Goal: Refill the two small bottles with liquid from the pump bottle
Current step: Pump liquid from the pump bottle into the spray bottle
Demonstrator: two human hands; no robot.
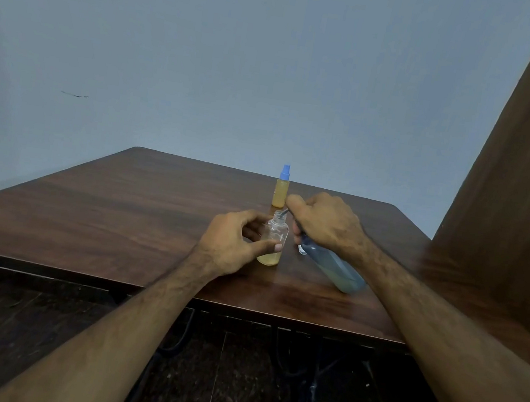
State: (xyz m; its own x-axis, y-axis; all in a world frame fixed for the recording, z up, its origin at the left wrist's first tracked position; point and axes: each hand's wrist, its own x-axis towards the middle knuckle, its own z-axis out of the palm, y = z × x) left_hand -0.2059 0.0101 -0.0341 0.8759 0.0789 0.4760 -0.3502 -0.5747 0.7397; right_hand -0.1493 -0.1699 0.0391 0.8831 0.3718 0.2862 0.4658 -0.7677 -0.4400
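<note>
We see the open small bottle (273, 243) mid-table, gripped by left hand (233, 246). Right hand (325, 224) grips tilted pump bottle (333, 265), spout at its mouth. Capped bottle (281, 188) behind. Table (118, 214) left side free; near edge close.

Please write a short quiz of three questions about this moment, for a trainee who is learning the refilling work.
1. True or false: the open small bottle held by the left hand is already full to the neck.
2. Multiple choice: where does the nozzle of the pump bottle point? A) into the mouth of the open small bottle; B) at the capped small bottle; C) at the table edge.
3. Fill the gap: the capped small bottle stands upright behind the hands and wears a ____ spray cap.

Key: 1. False, only a shallow yellowish layer lies at its bottom. 2. A; the right hand grips the tilted pump bottle at its head. 3. Blue.
</note>
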